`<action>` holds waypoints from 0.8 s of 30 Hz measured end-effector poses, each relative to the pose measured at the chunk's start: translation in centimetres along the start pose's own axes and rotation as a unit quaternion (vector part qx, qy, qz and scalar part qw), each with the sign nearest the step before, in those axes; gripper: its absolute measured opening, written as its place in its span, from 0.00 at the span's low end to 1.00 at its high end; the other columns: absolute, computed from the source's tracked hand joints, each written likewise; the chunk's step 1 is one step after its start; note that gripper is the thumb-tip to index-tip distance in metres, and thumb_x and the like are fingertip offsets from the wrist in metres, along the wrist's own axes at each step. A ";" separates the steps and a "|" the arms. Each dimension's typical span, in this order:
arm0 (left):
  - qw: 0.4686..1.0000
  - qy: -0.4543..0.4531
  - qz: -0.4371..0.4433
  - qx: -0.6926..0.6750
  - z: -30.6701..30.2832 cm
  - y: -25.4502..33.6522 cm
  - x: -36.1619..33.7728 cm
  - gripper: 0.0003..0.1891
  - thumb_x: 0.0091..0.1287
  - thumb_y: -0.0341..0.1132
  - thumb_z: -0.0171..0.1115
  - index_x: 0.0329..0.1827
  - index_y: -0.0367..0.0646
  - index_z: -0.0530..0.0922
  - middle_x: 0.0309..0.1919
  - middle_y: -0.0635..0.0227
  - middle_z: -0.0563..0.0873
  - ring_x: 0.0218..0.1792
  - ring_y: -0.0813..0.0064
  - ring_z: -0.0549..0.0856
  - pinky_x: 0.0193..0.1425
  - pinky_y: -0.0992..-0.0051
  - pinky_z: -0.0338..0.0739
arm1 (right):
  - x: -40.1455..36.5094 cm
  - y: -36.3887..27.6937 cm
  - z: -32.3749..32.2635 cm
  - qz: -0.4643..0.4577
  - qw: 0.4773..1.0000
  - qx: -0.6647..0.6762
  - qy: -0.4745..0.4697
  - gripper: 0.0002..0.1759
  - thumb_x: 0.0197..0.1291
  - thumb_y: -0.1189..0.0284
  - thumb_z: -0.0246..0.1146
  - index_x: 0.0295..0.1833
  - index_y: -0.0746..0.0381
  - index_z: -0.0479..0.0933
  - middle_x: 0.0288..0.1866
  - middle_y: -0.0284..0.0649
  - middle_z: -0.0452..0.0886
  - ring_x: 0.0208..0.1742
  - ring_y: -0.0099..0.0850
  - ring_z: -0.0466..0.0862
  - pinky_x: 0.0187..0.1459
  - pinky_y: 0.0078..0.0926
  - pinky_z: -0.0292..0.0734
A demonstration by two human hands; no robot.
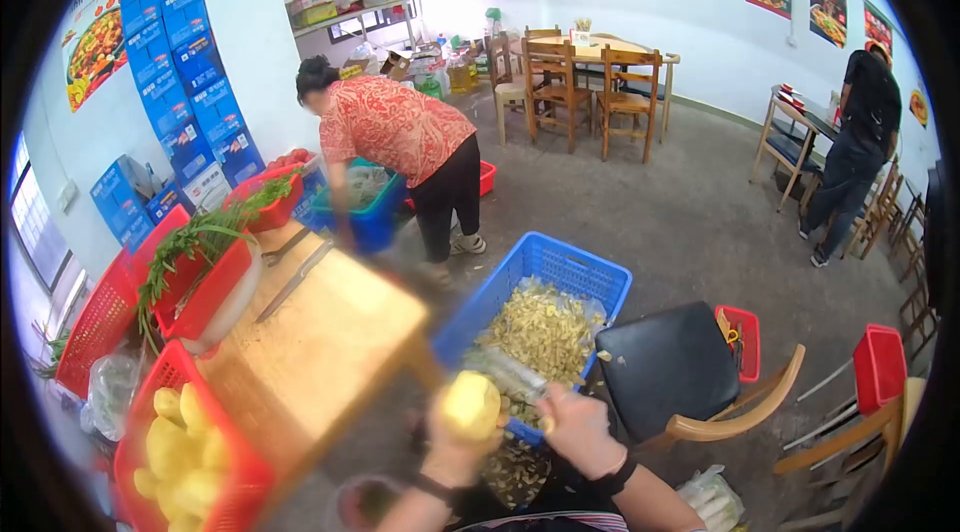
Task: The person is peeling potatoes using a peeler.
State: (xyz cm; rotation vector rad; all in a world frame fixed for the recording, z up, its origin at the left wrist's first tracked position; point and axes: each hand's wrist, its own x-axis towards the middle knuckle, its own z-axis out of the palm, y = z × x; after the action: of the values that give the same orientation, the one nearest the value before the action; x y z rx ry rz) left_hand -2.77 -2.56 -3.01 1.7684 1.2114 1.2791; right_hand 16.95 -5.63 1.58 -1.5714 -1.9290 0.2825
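My left hand (450, 452) is closed around a pale yellow peeled potato (470, 406). In my right hand (582, 430) I grip a knife (508, 369) by its handle; its broad blade is smeared by motion and points left, just beyond the potato. Below and past both hands stands a blue plastic crate (575, 257), which holds a heap of potato peelings (540, 327). More scraps (515, 472) lie on the floor under my hands. To my left, a red basket (245, 472) is filled with peeled potatoes (185, 447).
A wooden table (300, 352) at left bears another knife (293, 282) and red baskets of greens (195, 262). A black-seated chair (665, 367) stands right of the crate. One person (400, 127) bends over a blue tub; another person (860, 132) stands far right.
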 end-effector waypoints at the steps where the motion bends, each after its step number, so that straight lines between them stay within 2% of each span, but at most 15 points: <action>1: 0.916 -0.022 -0.175 -0.360 -0.5 -0.2 0.1 0.29 0.64 0.62 0.52 0.53 0.45 0.80 0.43 0.54 0.86 0.35 0.48 0.85 0.31 0.55 0.83 | 0.6 0.3 -0.7 0.026 1.000 0.001 0.016 0.10 0.60 0.67 0.65 0.38 0.59 0.72 0.25 0.44 0.78 0.26 0.47 0.82 0.28 0.43 0.76; 2: 0.678 -0.042 -0.323 -0.659 -0.8 -0.4 0.2 0.28 0.65 0.61 0.52 0.53 0.46 0.80 0.43 0.55 0.86 0.35 0.48 0.85 0.32 0.57 0.82 | 0.6 -0.3 -1.2 0.024 1.000 0.000 0.016 0.10 0.60 0.67 0.65 0.38 0.59 0.72 0.25 0.44 0.78 0.26 0.47 0.82 0.28 0.43 0.76; 3: 0.677 -0.040 -0.324 -0.659 -0.3 -0.5 0.0 0.28 0.65 0.61 0.52 0.53 0.46 0.80 0.43 0.55 0.86 0.35 0.48 0.85 0.32 0.57 0.82 | -0.1 -1.4 -1.7 -0.045 0.997 0.056 0.015 0.09 0.62 0.67 0.63 0.37 0.60 0.73 0.26 0.45 0.79 0.27 0.48 0.82 0.28 0.43 0.75; 6: 0.877 0.123 -0.213 -0.413 1.7 -1.5 0.2 0.32 0.60 0.67 0.53 0.53 0.49 0.80 0.42 0.55 0.83 0.33 0.53 0.77 0.26 0.68 0.73 | -0.8 -2.3 -1.2 -0.120 0.989 0.072 -0.048 0.07 0.64 0.68 0.62 0.38 0.59 0.74 0.27 0.46 0.80 0.28 0.49 0.82 0.29 0.45 0.75; 7: 0.674 -0.019 -0.364 -0.643 -0.7 0.4 0.5 0.31 0.61 0.66 0.53 0.52 0.49 0.79 0.43 0.56 0.82 0.34 0.53 0.76 0.26 0.67 0.73 | -0.2 -0.6 -0.4 -0.045 0.997 0.051 -0.025 0.07 0.63 0.67 0.62 0.38 0.59 0.74 0.28 0.46 0.80 0.28 0.49 0.83 0.29 0.44 0.76; 10: 0.692 -0.034 -0.363 -0.623 -0.9 0.9 0.5 0.30 0.61 0.67 0.53 0.51 0.51 0.79 0.44 0.54 0.81 0.34 0.54 0.75 0.25 0.69 0.72 | 0.4 -0.2 -1.5 0.041 0.998 0.039 0.000 0.08 0.63 0.66 0.62 0.39 0.59 0.74 0.28 0.46 0.80 0.29 0.49 0.83 0.30 0.45 0.76; 11: 0.796 -0.004 -0.280 -0.537 0.0 -0.1 0.2 0.33 0.60 0.67 0.53 0.54 0.47 0.78 0.44 0.49 0.80 0.34 0.54 0.74 0.25 0.68 0.72 | -0.2 -1.7 -2.3 -0.017 0.997 0.078 -0.020 0.08 0.65 0.66 0.61 0.39 0.59 0.74 0.28 0.48 0.80 0.30 0.50 0.83 0.30 0.47 0.76; 12: 0.795 -0.005 -0.284 -0.536 0.1 -0.9 -0.2 0.33 0.60 0.67 0.53 0.54 0.47 0.78 0.44 0.49 0.80 0.34 0.54 0.74 0.25 0.68 0.72 | -0.7 -2.7 -2.5 -0.075 0.990 0.117 -0.037 0.08 0.66 0.66 0.60 0.38 0.59 0.74 0.29 0.49 0.80 0.31 0.51 0.83 0.31 0.48 0.76; 14: 0.698 -0.002 -0.317 -0.643 0.1 -0.4 0.2 0.36 0.60 0.67 0.53 0.56 0.42 0.78 0.43 0.47 0.79 0.32 0.56 0.73 0.24 0.68 0.71 | -0.2 -1.5 -1.5 -0.069 0.992 0.091 -0.057 0.08 0.67 0.67 0.59 0.38 0.60 0.74 0.26 0.50 0.79 0.31 0.51 0.82 0.31 0.47 0.75; 15: 0.590 -0.094 -0.347 -0.723 -1.0 0.4 0.5 0.37 0.60 0.67 0.53 0.56 0.39 0.78 0.44 0.46 0.80 0.34 0.54 0.75 0.26 0.65 0.75 | 0.2 0.5 -0.9 0.002 0.997 0.073 -0.026 0.09 0.67 0.66 0.59 0.39 0.60 0.73 0.26 0.50 0.79 0.30 0.51 0.83 0.31 0.49 0.75; 18: 0.617 -0.103 -0.296 -0.722 -1.3 0.8 0.5 0.37 0.61 0.66 0.53 0.57 0.41 0.78 0.48 0.50 0.82 0.39 0.54 0.79 0.30 0.61 0.80 | -0.4 3.2 0.9 0.054 0.998 0.035 0.014 0.13 0.70 0.61 0.57 0.41 0.61 0.74 0.25 0.44 0.80 0.25 0.43 0.83 0.25 0.41 0.74; 19: 0.617 -0.102 -0.300 -0.721 -1.3 1.6 0.3 0.37 0.61 0.66 0.53 0.57 0.41 0.78 0.48 0.50 0.82 0.39 0.54 0.79 0.30 0.61 0.80 | -1.1 2.5 1.4 0.130 0.956 0.260 -0.037 0.14 0.72 0.59 0.56 0.42 0.60 0.75 0.26 0.40 0.81 0.22 0.34 0.79 0.23 0.34 0.71; 20: 0.687 -0.008 -0.306 -0.659 -0.8 2.8 0.8 0.35 0.63 0.63 0.53 0.58 0.41 0.77 0.49 0.52 0.82 0.42 0.56 0.81 0.35 0.62 0.82 | -1.1 1.6 1.5 0.193 0.859 0.467 -0.082 0.16 0.73 0.58 0.55 0.44 0.60 0.75 0.27 0.37 0.82 0.19 0.26 0.76 0.20 0.26 0.68; 21: 0.744 0.087 -0.305 -0.588 -0.1 3.8 1.1 0.33 0.65 0.61 0.53 0.60 0.41 0.75 0.50 0.54 0.83 0.45 0.59 0.82 0.40 0.63 0.83 | -1.4 0.0 1.2 0.239 0.782 0.563 -0.123 0.17 0.75 0.56 0.54 0.48 0.60 0.74 0.31 0.33 0.82 0.19 0.15 0.67 0.20 0.16 0.61; 24: 0.814 0.135 -0.264 -0.500 1.1 4.8 1.2 0.27 0.68 0.52 0.54 0.62 0.42 0.72 0.50 0.60 0.82 0.47 0.65 0.83 0.48 0.66 0.82 | -1.5 -2.8 2.2 0.287 0.635 0.705 -0.129 0.16 0.74 0.57 0.57 0.52 0.59 0.72 0.29 0.35 0.79 0.20 0.17 0.66 0.21 0.17 0.59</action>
State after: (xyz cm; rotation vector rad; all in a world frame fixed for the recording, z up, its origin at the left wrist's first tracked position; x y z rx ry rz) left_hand -0.09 -3.26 1.21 0.4555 0.7956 1.4319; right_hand 13.53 -7.29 0.88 -0.8579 -0.6257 1.8207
